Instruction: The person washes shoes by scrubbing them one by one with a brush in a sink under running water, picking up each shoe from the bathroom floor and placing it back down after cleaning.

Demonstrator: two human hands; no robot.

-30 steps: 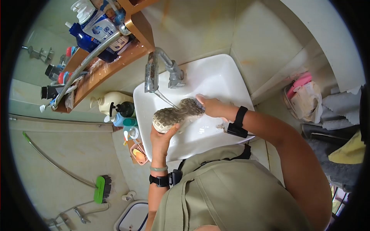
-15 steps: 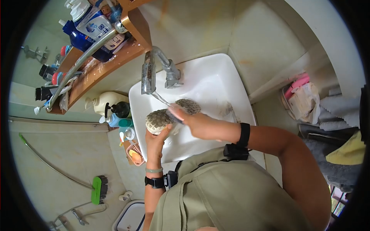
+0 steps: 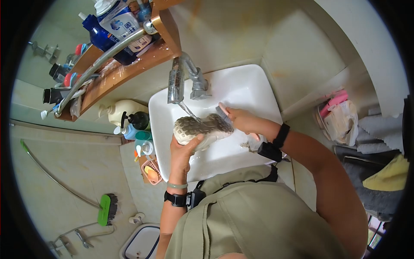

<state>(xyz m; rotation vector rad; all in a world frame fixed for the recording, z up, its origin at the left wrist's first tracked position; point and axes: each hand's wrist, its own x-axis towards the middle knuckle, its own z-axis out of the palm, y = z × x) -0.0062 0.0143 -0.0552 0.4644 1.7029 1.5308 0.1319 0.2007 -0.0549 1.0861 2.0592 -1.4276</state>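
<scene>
A shoe is held over the white sink, its dirty, patterned sole turned up. My left hand grips it at the left end, thumb across the side. Water from the chrome faucet runs down onto the sole. In my right hand is a scrub brush with grey bristles, at the right end of the sole; part of the brush is hidden by the fingers.
A wooden shelf with bottles hangs at upper left. Pump bottles and a pink soap basket line the sink's left side. Towels hang at right. A green broom leans at lower left.
My right hand has moved with the brush from the middle of the sole to its right end. The shoe's sole shows more fully, and the whole view has shifted slightly.
</scene>
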